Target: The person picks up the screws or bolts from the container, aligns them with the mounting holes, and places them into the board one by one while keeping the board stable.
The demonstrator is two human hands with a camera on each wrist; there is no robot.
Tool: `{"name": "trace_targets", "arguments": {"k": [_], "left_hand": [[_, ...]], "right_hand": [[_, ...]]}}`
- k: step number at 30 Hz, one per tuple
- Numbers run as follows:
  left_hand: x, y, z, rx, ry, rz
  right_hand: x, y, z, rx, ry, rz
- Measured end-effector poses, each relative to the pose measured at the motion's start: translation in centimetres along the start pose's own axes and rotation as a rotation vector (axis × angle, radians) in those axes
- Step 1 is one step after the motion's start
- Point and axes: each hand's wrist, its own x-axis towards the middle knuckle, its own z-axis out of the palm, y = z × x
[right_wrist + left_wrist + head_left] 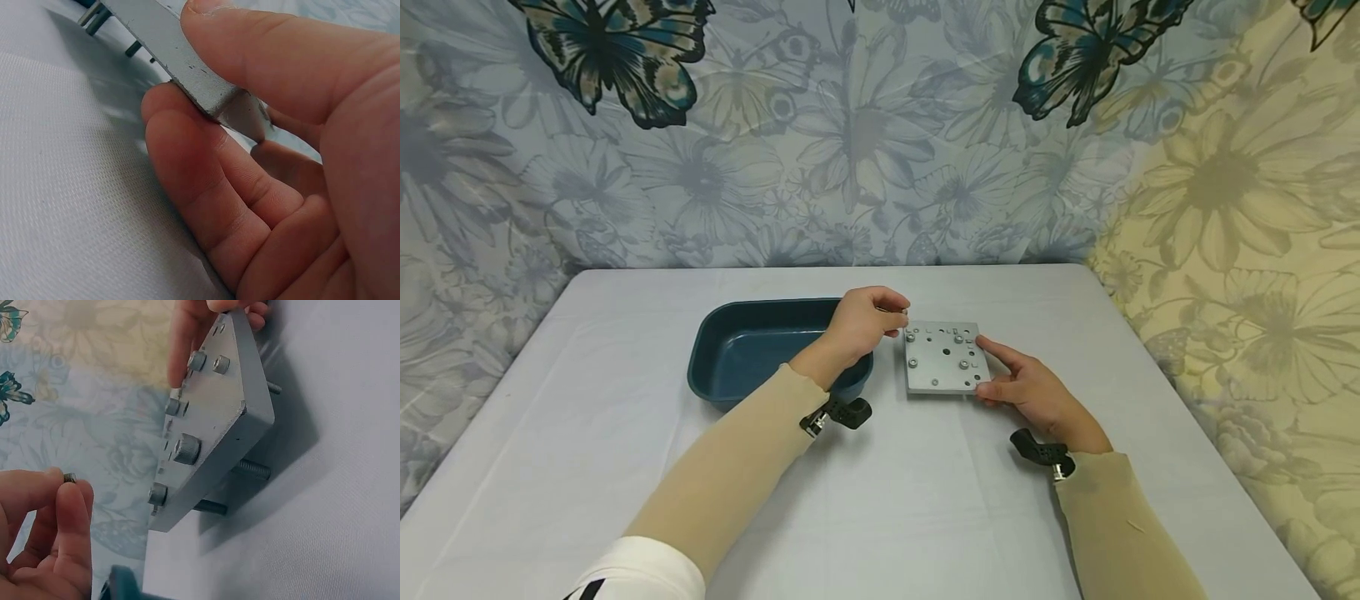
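The plate [944, 358] is a flat matt grey, its screw heads [187, 449] a brighter silver. The tub [752, 346] beside it is dark teal. The tablecloth [887, 500] is pale lilac-white (its fine weave shows in the right wrist view). The backdrop [865, 133] bears blue-grey flowers turning yellow on the right, with teal, black and cream butterflies [617, 50]. Both sleeves [737, 467] are beige.

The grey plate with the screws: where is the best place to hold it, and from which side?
Judging by its pose, grip the grey plate at its bare right edge, thumb above and fingers below, as the right hand does. Screw heads crowd the top, and threaded shanks jut out underneath.
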Motion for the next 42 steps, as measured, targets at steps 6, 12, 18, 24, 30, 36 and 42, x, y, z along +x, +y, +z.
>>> {"name": "trace_targets", "arguments": {"k": [6, 12, 18, 24, 30, 36, 42], "left_hand": [[0.6, -0.1, 0.6, 0.106, -0.004, 0.011], [1.1, -0.2, 1.6, 0.314, -0.039, 0.074], [1.6, -0.3, 2.7, 0.496, -0.047, 0.133], [2.3, -0.6, 3.4, 0.590, -0.062, 0.149], [2.7, -0.6, 3.6, 0.662, -0.084, 0.148], [3.0, -0.6, 3.7, 0.730, -0.101, 0.175], [3.0, -0.6, 3.9, 0.717, -0.118, 0.171]], "right_hand": [[0.0, -0.1, 0.0, 0.010, 0.000, -0.004], [0.0, -0.2, 0.1, 0.035, -0.005, -0.020], [0.1, -0.1, 0.0, 0.021, -0.008, -0.025], [0.1, -0.2, 0.1, 0.021, 0.002, -0.009], [0.1, -0.1, 0.1, 0.035, -0.004, -0.016], [0.2, 0.0, 0.0, 0.010, -0.009, -0.031], [0.1, 0.0, 0.0, 0.023, 0.001, -0.007]]}}
